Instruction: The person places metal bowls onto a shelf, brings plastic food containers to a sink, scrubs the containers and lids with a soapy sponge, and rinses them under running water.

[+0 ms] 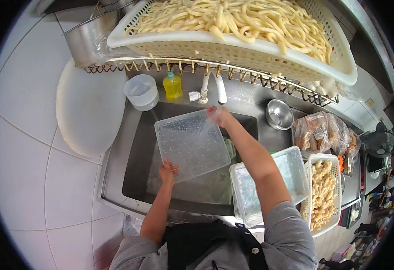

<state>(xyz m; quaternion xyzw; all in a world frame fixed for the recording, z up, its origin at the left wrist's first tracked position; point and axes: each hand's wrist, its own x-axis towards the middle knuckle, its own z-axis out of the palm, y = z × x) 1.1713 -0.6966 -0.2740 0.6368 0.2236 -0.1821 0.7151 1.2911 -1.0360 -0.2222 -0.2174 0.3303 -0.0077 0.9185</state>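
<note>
A translucent rectangular plastic lid [190, 146], wet with droplets, is tilted over the metal sink [136, 175]. My left hand [168, 171] grips its lower left edge, fingers showing over the rim. At the upper right corner, my right hand [219, 117] is closed on the lid's edge, right beneath the white faucet [220, 90]. Water runs from the faucet onto the lid near that hand. Part of a green object [230, 148] shows past the lid's right side; its kind is hidden.
Clear plastic containers [291, 173] stand on the sink's right edge, by a basket of knobbly pale food pieces [322, 193]. Behind are a metal bowl [279, 114], yellow soap bottle [172, 86] and white tub [141, 92]. Overhead, a rack [161, 64] bears a basket of dough strips [242, 49].
</note>
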